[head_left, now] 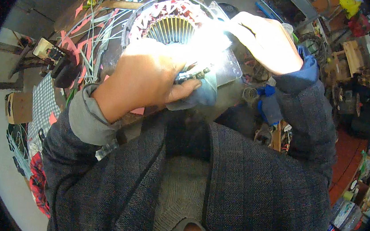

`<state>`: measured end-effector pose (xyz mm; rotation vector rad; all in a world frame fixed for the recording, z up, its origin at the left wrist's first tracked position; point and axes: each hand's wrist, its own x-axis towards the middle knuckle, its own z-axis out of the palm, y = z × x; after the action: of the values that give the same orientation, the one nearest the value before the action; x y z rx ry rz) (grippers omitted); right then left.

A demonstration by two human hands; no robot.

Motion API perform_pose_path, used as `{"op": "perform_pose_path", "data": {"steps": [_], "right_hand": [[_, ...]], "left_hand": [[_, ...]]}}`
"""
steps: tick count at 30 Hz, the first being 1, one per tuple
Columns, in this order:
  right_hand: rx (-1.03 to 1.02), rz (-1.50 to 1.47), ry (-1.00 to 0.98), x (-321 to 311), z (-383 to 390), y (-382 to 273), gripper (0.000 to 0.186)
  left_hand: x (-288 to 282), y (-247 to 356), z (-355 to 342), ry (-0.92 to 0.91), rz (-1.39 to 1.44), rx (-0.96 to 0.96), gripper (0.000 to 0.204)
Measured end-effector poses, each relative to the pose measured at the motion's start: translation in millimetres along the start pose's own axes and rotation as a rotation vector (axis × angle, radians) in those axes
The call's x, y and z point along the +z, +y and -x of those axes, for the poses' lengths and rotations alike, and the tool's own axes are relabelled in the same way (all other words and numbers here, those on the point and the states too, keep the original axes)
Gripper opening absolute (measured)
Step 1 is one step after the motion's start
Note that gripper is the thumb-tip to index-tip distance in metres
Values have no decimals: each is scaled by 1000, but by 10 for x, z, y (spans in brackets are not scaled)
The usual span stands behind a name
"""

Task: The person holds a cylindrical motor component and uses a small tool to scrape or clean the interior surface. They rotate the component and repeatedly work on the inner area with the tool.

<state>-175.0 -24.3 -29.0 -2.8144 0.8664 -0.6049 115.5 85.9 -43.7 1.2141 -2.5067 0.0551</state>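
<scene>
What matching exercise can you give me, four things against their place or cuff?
1. bare left hand
2. bare right hand
3. round metal ring with yellowish slots
4. red checked cloth

A. at the lower left
B. wrist in a blue cuff
C. near the top, left of centre
D. wrist in a folded grey cuff

Pairs: 1D; 2B; 3C; 4A.

Past the left edge of the table [65, 21], a carton [18, 107] sits beside a checked cloth [46, 97]; a red plaid cloth [39, 186] shows off the near left corner. Well past the right edge are a wooden board [353, 58], a red bundle [359, 26] and a yellow bundle [349, 6].
</scene>
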Motion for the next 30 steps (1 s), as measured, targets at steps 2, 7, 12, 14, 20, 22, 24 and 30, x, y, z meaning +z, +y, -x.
{"op": "perform_pose_path", "data": {"steps": [2, 7, 12, 14, 20, 22, 24, 30], "right_hand": [[67, 11, -1, 57, 30, -28, 28], [-283, 173, 65, 106, 245, -360, 25], [-289, 175, 33, -138, 378, -490, 24], [-292, 176, 67, -241, 354, -483, 23], [62, -158, -113, -403, 286, -616, 34], [101, -113, -176, -416, 264, -621, 36], [40, -37, -150, -415, 240, -595, 38], [17, -46, -128, -416, 165, -471, 45]], "left_hand": [[19, 3, 26, -11, -25, -6, 43], [1, 20, 49, 15, -18, 12, 49], [-57, -65, -20, -143, 126, 77, 60], [-79, -146, -28, -81, 200, 146, 65], [-337, -286, 85, 106, -42, 180, 59], [-335, -364, -68, 242, 112, 96, 63], [-277, -493, -277, 322, 58, 225, 67], [34, -543, -312, 200, 25, 170, 77]]}}
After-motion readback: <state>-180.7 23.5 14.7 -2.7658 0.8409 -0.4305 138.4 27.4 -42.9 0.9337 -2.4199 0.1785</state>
